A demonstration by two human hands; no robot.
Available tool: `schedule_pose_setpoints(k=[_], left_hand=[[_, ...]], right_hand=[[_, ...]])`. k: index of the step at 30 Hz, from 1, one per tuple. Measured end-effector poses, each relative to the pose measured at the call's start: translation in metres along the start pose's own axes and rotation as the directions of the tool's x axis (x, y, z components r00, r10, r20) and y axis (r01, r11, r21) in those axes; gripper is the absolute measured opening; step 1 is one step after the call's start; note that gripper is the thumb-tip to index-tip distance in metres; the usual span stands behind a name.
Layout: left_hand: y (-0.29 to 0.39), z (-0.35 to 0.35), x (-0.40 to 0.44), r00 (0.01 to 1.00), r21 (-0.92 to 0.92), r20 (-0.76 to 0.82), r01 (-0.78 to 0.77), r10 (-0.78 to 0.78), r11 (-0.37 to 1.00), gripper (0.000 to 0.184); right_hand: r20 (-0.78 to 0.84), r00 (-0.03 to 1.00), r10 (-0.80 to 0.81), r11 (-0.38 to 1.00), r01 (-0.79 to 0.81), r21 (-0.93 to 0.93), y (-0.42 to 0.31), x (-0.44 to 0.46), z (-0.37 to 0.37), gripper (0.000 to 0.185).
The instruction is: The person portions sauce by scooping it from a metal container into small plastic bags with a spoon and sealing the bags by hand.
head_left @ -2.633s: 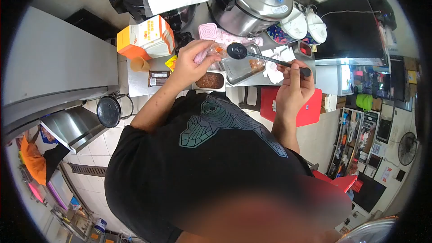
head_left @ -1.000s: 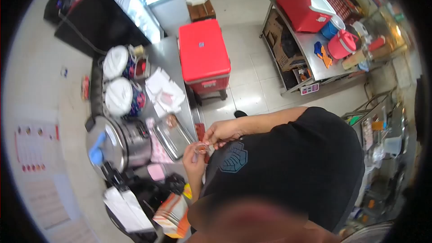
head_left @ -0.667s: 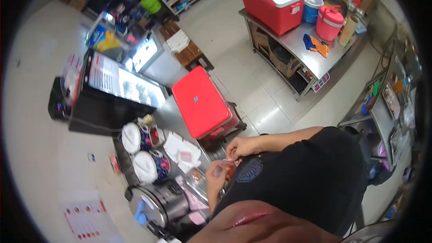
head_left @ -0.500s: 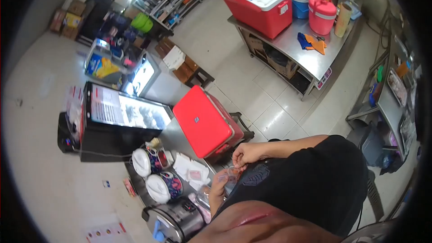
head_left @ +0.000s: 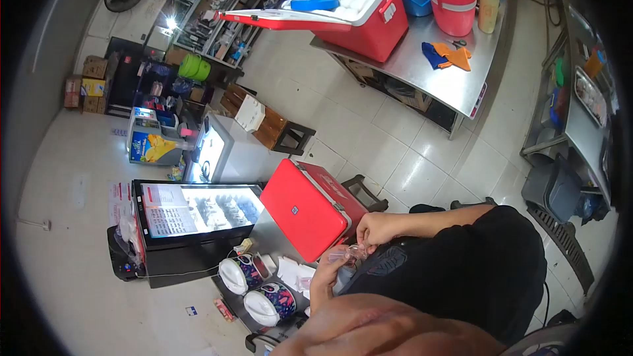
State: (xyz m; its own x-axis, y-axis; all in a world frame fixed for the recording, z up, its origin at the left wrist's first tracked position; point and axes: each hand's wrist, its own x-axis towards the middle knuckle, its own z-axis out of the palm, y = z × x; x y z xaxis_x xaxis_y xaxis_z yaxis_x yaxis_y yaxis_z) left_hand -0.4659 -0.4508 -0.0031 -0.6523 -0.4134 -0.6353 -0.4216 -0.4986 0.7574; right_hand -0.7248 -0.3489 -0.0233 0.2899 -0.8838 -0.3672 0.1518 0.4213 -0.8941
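Standing at the left is a black display fridge (head_left: 178, 257) with a lit front. To its right and nearer, two patterned canisters (head_left: 281, 296) with white lids stand side by side on a metal counter (head_left: 267, 238). White papers (head_left: 289, 272) lie just right of them, with a closed red cooler (head_left: 300, 207) on the far side. The left hand (head_left: 326, 270) is partly closed, fingers curled around a small clear cup (head_left: 356, 252). This cup is at the near side, between the hands and in front of the black shirt (head_left: 455, 264); its contents are too small to tell. At its rim, the right hand (head_left: 378, 229) is closed to a fingertip pinch. Far off, toward the right, a metal table (head_left: 422, 86) bears an open red cooler (head_left: 381, 33), a blue bucket (head_left: 413, 1), a pink-red jug (head_left: 453, 16) and an orange cloth (head_left: 456, 59).
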Motion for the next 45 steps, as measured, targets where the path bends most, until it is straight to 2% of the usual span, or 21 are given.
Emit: schedule_pose_setpoints(k=[5, 8, 11, 14, 15, 17, 18, 21, 22, 26, 29, 32, 35, 38, 41, 42, 45], left_hand=[[0.008, 0.01, -0.008, 1.0, 0.021, 0.006, -0.02, 0.02, 1.0, 0.025], [-0.009, 0.002, -0.02, 0.994, 0.076, 0.049, -0.099, 0.095, 0.992, 0.024], [-0.039, -0.015, -0.034, 0.986, 0.09, -0.011, -0.162, 0.164, 0.983, 0.025], [-0.048, 0.003, -0.055, 0.942, -0.09, -0.277, -0.224, 0.191, 0.971, 0.02], [-0.055, 0.004, -0.059, 0.908, -0.003, -0.358, -0.234, 0.217, 0.972, 0.019], [-0.068, 0.007, -0.068, 0.818, 0.164, -0.507, -0.219, 0.273, 0.962, 0.017], [-0.072, 0.011, -0.071, 0.759, 0.217, -0.574, -0.221, 0.307, 0.951, 0.017], [-0.093, 0.006, -0.083, 0.648, 0.35, -0.693, -0.079, 0.315, 0.933, 0.014], [-0.095, 0.007, -0.086, 0.637, 0.343, -0.72, -0.018, 0.275, 0.939, 0.012], [-0.128, -0.007, -0.09, 0.626, 0.212, -0.755, -0.047, 0.194, 0.976, 0.017], [-0.15, -0.023, -0.104, 0.693, 0.293, -0.646, -0.163, 0.321, 0.942, 0.018], [-0.131, -0.016, -0.129, 0.648, 0.373, -0.657, -0.163, 0.384, 0.913, 0.026], [-0.122, -0.009, -0.138, 0.61, 0.486, -0.616, -0.202, 0.497, 0.85, 0.035], [-0.083, 0.01, -0.152, 0.668, 0.573, -0.522, -0.185, 0.53, 0.798, 0.034], [-0.095, -0.008, -0.131, 0.571, 0.835, -0.311, -0.216, 0.759, 0.505, 0.034], [-0.093, -0.007, -0.128, 0.566, 0.826, -0.307, -0.241, 0.765, 0.509, 0.034], [-0.086, -0.006, -0.117, 0.549, 0.789, -0.305, -0.311, 0.778, 0.529, 0.032]], right_hand=[[-0.018, 0.999, 0.034, 0.997, -0.035, -0.063, 0.002, 0.009, 0.005, 0.011], [0.02, 0.997, 0.075, 0.995, -0.074, -0.071, -0.001, 0.015, 0.017, 0.009], [0.055, 0.996, 0.072, 0.997, -0.072, 0.01, 0.003, 0.024, 0.038, 0.007], [0.06, 0.997, 0.041, 0.996, -0.037, -0.08, -0.004, 0.023, 0.061, 0.007], [0.0, 0.997, -0.082, 0.975, 0.08, -0.205, 0.0, 0.026, 0.07, 0.008], [-0.063, 0.937, -0.343, 0.847, 0.279, -0.452, 0.015, 0.034, 0.089, 0.01], [-0.064, 0.922, -0.381, 0.798, 0.293, -0.526, 0.02, 0.038, 0.098, 0.011], [-0.059, 0.886, -0.459, 0.656, 0.294, -0.696, 0.034, 0.048, 0.128, 0.013], [-0.066, 0.883, -0.465, 0.624, 0.274, -0.731, 0.036, 0.051, 0.137, 0.012], [-0.063, 0.909, -0.412, 0.584, 0.211, -0.784, 0.039, 0.056, 0.162, 0.011], [-0.048, 0.921, -0.387, 0.636, 0.229, -0.736, 0.038, 0.06, 0.166, 0.01], [-0.051, 0.973, -0.224, 0.794, 0.152, -0.588, 0.01, 0.052, 0.168, 0.016], [-0.039, 0.997, -0.064, 0.903, 0.041, -0.428, -0.007, 0.044, 0.177, 0.011], [-0.08, 0.996, -0.038, 0.941, 0.009, -0.338, -0.004, 0.048, 0.181, 0.015], [-0.1, 0.994, 0.039, 0.979, -0.058, -0.196, -0.012, 0.046, 0.177, 0.016], [-0.102, 0.995, 0.021, 0.975, -0.043, -0.219, -0.016, 0.043, 0.174, 0.02], [-0.129, 0.992, -0.016, 0.994, 0.001, -0.111, -0.009, 0.044, 0.166, 0.02]])
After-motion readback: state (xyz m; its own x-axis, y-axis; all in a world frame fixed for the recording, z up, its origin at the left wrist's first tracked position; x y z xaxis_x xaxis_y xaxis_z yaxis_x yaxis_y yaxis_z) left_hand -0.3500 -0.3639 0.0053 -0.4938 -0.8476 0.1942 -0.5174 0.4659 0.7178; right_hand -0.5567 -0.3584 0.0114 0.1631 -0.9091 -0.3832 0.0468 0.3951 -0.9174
